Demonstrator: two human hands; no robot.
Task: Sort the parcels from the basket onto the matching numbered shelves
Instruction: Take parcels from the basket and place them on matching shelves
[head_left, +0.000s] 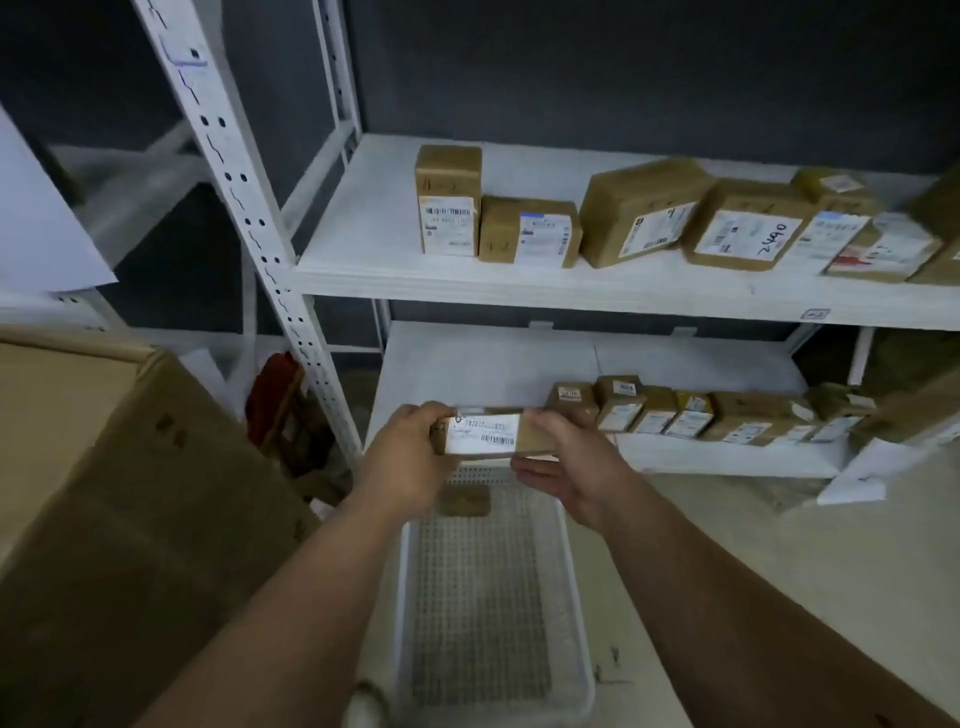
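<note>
White shelves (519, 280) line a dark wall (623, 78); both hands' fingers clamp a parcel (488, 434) above the basket (571, 597)

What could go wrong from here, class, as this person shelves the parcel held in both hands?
The label on the held parcel is blurred, so it may land on the wrong shelf. The lower shelf row is crowded; sliding it in could knock neighbours. One small parcel left in the basket could be overlooked.
</note>
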